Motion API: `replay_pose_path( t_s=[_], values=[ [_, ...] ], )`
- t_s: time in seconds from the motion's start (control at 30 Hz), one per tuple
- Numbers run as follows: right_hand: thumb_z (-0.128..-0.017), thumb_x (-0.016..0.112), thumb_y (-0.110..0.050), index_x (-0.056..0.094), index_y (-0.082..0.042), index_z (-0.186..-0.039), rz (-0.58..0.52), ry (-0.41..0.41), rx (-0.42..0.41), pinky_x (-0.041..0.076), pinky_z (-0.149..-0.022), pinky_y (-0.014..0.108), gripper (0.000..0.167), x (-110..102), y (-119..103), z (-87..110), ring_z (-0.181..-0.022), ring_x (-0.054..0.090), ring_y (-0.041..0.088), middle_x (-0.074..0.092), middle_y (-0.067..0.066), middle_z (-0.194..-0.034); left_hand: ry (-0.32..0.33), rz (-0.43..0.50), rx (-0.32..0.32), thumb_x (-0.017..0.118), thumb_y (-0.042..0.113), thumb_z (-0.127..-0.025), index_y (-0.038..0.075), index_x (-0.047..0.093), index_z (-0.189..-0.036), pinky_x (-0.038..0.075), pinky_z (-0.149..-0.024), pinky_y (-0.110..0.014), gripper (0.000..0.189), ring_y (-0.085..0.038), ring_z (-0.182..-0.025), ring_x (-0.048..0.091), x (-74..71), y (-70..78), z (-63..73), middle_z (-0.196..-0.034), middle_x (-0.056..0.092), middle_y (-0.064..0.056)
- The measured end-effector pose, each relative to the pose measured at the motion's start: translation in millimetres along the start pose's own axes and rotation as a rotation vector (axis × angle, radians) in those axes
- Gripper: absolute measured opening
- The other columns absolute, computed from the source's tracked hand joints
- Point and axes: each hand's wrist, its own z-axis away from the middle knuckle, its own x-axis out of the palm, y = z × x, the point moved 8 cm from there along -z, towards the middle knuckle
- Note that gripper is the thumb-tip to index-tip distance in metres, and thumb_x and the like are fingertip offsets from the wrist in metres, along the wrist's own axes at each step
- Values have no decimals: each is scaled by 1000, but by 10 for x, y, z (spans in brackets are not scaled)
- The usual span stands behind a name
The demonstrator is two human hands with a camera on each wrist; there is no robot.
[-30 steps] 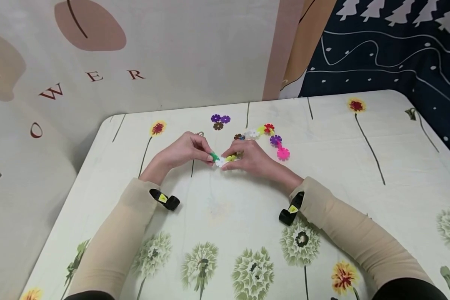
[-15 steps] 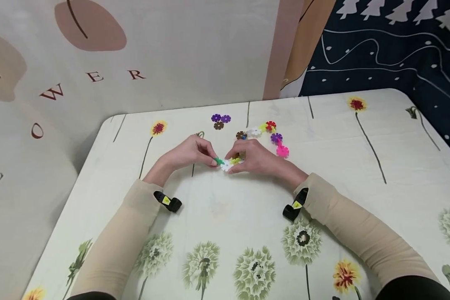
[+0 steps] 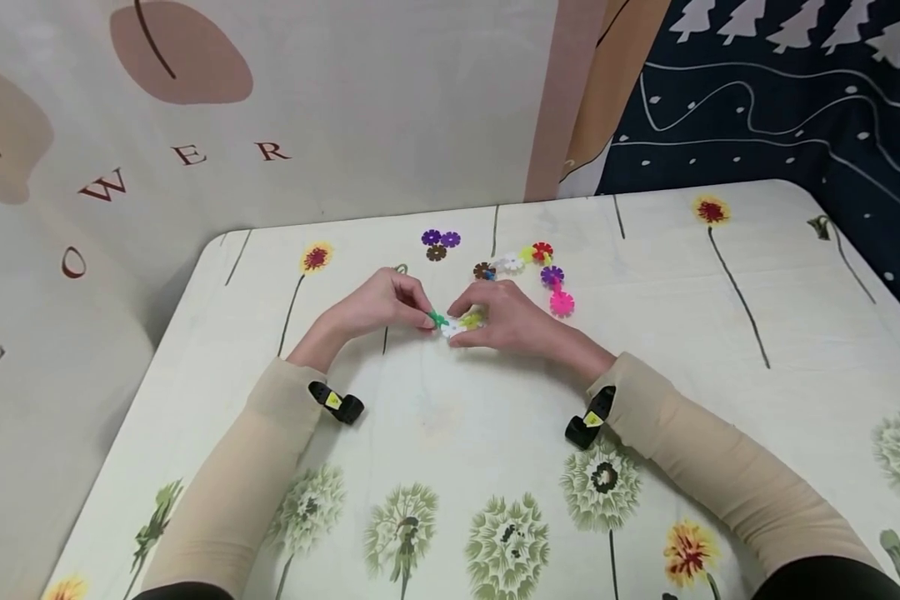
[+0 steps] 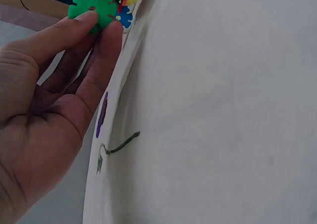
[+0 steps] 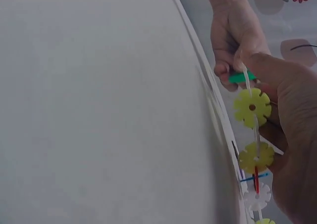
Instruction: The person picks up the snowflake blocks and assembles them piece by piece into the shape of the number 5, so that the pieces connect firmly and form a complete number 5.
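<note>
My left hand (image 3: 390, 302) pinches a green notched plastic disc (image 4: 94, 8) between thumb and fingers. In my right hand (image 3: 506, 317), a white notched disc (image 3: 452, 328) is gripped between thumb and fingers, with the green disc at its left edge. Whether the slots of these two are fully engaged I cannot tell. A yellow disc (image 5: 252, 107) is slotted onto the white one, and more discs follow in a chain past my right hand, which hides part of it in the head view. A brown disc (image 3: 483, 271) and a pink disc (image 3: 562, 303) lie beyond that hand.
Two purple discs (image 3: 451, 239) and a brown disc (image 3: 437, 252) lie loose near the table's back edge. The flower-print cloth (image 3: 435, 433) covers the table. Behind it hang a pale printed curtain (image 3: 390, 108) and a dark one (image 3: 757, 125).
Both hands have shifted slightly to the right with the green and white discs, mostly in the first half second. The pink end of the chain has moved slightly left. The loose discs stay put.
</note>
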Motion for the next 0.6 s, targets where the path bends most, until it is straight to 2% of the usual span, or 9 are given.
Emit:
replay_pose_path(
  t_s=[0.23,0.3,0.43,0.5,0.6],
  values=[
    [-82,90,-21,78,-3,-106,26,8,73,50,-80,34,32,37,-11,-15,-89,65,18,76,3,-98,26,-21,-23,82,-1,-84,0,75,-89,56,-76,-29,9,-25,-82,72,-19,5,-22,-87,75,-13],
    [-83,89,-19,78,-3,-106,29,5,71,50,-79,34,30,45,-12,-16,-88,64,18,76,4,-97,20,-26,-39,83,-2,-84,-2,74,-93,58,-80,-30,12,-24,-84,72,-39,3,-22,-90,75,-13],
    [-83,88,-17,78,-2,-106,49,2,38,51,-84,35,29,57,-30,-13,-91,66,20,76,6,-100,9,-16,-88,82,0,-85,-5,73,-102,58,-85,-32,20,-24,-89,73,-134,-45,-14,-97,74,-13],
    [-83,88,-16,78,-1,-106,58,5,10,52,-87,37,28,56,-45,-9,-93,67,22,76,7,-102,46,-18,-109,81,3,-87,-5,72,-107,58,-86,-31,24,-23,-89,73,-226,-87,-27,-99,73,-13],
    [-83,88,-14,78,0,-104,68,15,-35,52,-90,39,27,47,-74,-4,-96,69,24,76,9,-102,157,-23,-138,79,8,-91,-4,72,-113,59,-85,-30,26,-23,-89,72,-385,-137,-80,-101,72,-13]
  ],
)
